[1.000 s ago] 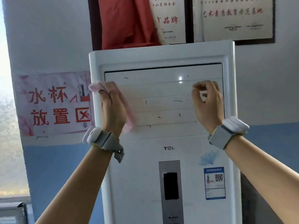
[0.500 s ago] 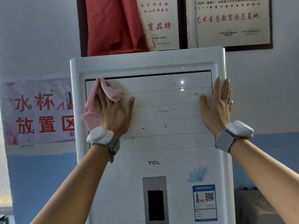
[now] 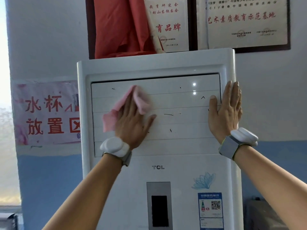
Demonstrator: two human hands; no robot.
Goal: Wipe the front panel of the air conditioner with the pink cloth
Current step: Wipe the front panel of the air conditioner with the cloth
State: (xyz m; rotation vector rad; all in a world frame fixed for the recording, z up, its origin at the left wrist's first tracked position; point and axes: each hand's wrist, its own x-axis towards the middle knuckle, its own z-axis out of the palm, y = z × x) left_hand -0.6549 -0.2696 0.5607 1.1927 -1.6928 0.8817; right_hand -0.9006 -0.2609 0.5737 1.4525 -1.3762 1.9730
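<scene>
Both forearms reach up from the bottom edge, each with a white wrist device on a grey strap: one on the left (image 3: 115, 146), one on the right (image 3: 243, 136).

Left hand (image 3: 132, 121) is flat, fingers spread, palm pressing the pink cloth (image 3: 123, 105) against the slats. The cloth is pinned under the palm and fingers, not bunched in a fist; it sticks out past the hand on the left and folds over above the fingertips. It sits in the left half of the slatted section, across the upper and middle slats.

Right hand (image 3: 225, 110) is open, fingers straight and together, flat on the right edge of the slatted section and overlapping the frame there. It holds nothing.

The air conditioner (image 3: 157, 166) is a white standing unit. Small dark marks (image 3: 168, 114) are scattered over the slats between the hands. Below the slats: a TCL logo, a grey control strip (image 3: 158, 206) with a dark screen at bottom centre, and a blue label (image 3: 210, 209) with a QR code at the lower right.

Behind, on the wall: a red-lettered sign (image 3: 48, 113) left of the unit, framed certificates (image 3: 240, 22) above it, and a red cloth (image 3: 119, 27) draped over the left frame, touching the unit's top.
</scene>
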